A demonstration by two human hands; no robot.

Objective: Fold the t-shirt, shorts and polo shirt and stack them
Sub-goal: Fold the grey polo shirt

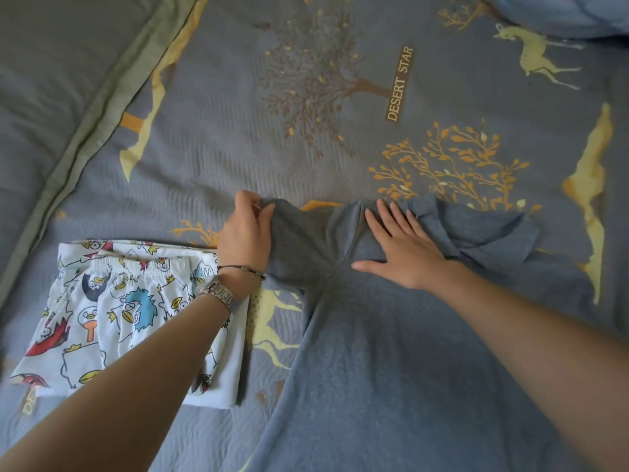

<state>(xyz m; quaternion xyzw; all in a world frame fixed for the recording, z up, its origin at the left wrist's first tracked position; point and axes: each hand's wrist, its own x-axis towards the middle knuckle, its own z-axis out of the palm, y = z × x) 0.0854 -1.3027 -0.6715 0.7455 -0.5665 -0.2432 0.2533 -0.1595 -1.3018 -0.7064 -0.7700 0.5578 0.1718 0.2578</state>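
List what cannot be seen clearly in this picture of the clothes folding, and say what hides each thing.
- Head view: the bottom hem of the grey shirt is cut off by the lower edge.
- Its collar area is partly covered by the right hand, which lies flat.
- Its left sleeve end is hidden in the left hand.
- The folded printed clothes are partly covered by the left forearm; whether a t-shirt lies under the shorts is unclear.

Dim, soft, even light; edges bowed and perhaps slightly blurred.
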